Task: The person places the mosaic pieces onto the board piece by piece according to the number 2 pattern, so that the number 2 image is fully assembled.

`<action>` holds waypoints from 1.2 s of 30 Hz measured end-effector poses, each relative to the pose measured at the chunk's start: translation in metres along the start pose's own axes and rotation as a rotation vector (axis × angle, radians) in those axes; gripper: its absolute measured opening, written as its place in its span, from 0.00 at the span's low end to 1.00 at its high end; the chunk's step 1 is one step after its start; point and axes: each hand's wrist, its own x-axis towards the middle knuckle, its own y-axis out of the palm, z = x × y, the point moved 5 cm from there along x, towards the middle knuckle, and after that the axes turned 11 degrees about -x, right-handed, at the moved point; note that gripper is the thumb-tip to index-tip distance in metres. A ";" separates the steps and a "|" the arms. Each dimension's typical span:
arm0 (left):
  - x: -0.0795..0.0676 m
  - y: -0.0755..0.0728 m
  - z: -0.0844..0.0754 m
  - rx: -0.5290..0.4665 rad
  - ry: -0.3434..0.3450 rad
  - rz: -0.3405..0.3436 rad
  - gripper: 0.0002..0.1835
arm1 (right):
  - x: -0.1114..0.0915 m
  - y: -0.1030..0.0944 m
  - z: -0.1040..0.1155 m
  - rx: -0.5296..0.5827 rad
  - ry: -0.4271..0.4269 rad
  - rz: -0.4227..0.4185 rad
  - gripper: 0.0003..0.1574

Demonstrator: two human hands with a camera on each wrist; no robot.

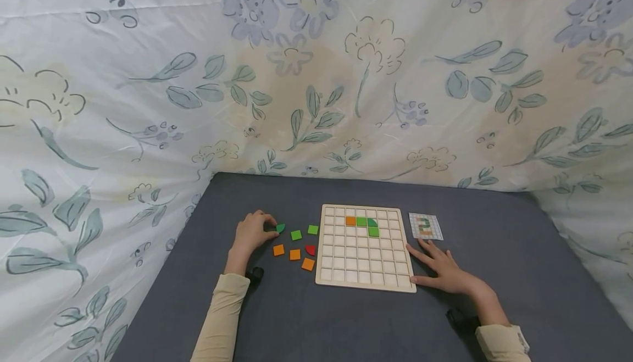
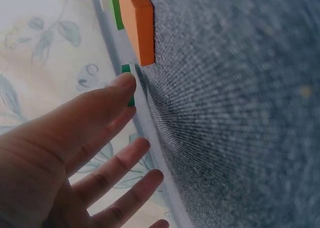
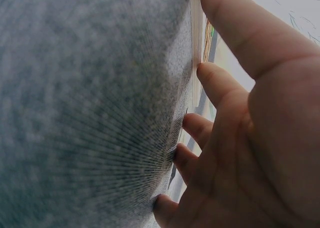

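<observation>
My left hand (image 1: pixel 250 233) pinches a dark green quarter-round tile (image 1: pixel 281 228) between thumb and index finger, at the left of the loose tiles. In the left wrist view the thumb covers much of that tile (image 2: pixel 125 68), and the other fingers spread apart. A wooden grid board (image 1: pixel 366 288) lies in the middle of the table. In its upper rows sit an orange square (image 1: pixel 350 221), two light green squares (image 1: pixel 361 221) and a dark green rounded tile (image 1: pixel 372 222). The spread fingers of my right hand (image 1: pixel 442 269) touch the board's right edge with thumb and index fingertip.
Between left hand and board lie light green squares (image 1: pixel 296 235), several orange squares (image 1: pixel 295 254) and a red rounded tile (image 1: pixel 310 250). A printed pattern card (image 1: pixel 432 228) lies right of the board, just beyond the right fingertips. A floral cloth (image 1: pixel 306 76) hangs behind the dark table (image 1: pixel 296 318).
</observation>
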 end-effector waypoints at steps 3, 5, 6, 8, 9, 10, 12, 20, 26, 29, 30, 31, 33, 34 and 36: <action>0.000 0.000 -0.002 -0.007 0.013 -0.010 0.13 | 0.000 0.000 0.001 0.006 -0.010 -0.015 0.48; 0.000 0.000 -0.004 -0.006 0.021 -0.016 0.13 | 0.000 0.000 0.001 0.010 -0.009 -0.020 0.47; 0.000 0.001 -0.006 -0.004 0.024 -0.019 0.13 | 0.000 0.000 0.001 0.010 -0.003 -0.016 0.48; 0.000 0.001 -0.009 -0.001 0.032 -0.024 0.13 | 0.000 -0.001 0.001 0.007 0.005 -0.006 0.48; 0.000 0.001 -0.011 0.003 0.039 -0.027 0.13 | 0.000 -0.001 0.002 0.006 0.012 -0.002 0.48; 0.000 0.002 -0.013 0.007 0.045 -0.030 0.13 | -0.001 -0.001 0.002 0.003 0.014 0.003 0.48; 0.000 0.003 -0.017 0.011 0.059 -0.036 0.12 | -0.001 -0.002 0.003 0.000 0.018 0.008 0.48; -0.001 0.009 -0.030 0.038 0.098 -0.041 0.12 | -0.001 -0.002 0.004 0.012 -0.001 -0.018 0.48; -0.003 0.016 -0.041 0.028 0.129 -0.040 0.13 | -0.001 -0.001 0.003 0.029 -0.002 -0.008 0.48; -0.004 0.019 -0.048 0.014 0.145 -0.039 0.13 | -0.001 -0.002 0.003 0.026 -0.005 -0.015 0.47; -0.004 0.020 -0.051 0.013 0.155 -0.040 0.13 | 0.000 -0.002 0.003 0.025 0.000 -0.011 0.48; -0.004 0.021 -0.054 0.010 0.167 -0.042 0.13 | 0.000 -0.002 0.003 0.024 0.003 -0.007 0.48; -0.004 0.025 -0.059 0.016 0.192 -0.044 0.13 | 0.000 -0.002 0.002 0.017 0.017 0.003 0.48; -0.005 0.027 -0.062 0.021 0.204 -0.044 0.13 | 0.000 -0.001 0.002 0.012 0.021 0.010 0.48; -0.005 0.031 -0.067 0.032 0.227 -0.038 0.14 | 0.000 -0.001 0.001 0.002 0.029 0.020 0.49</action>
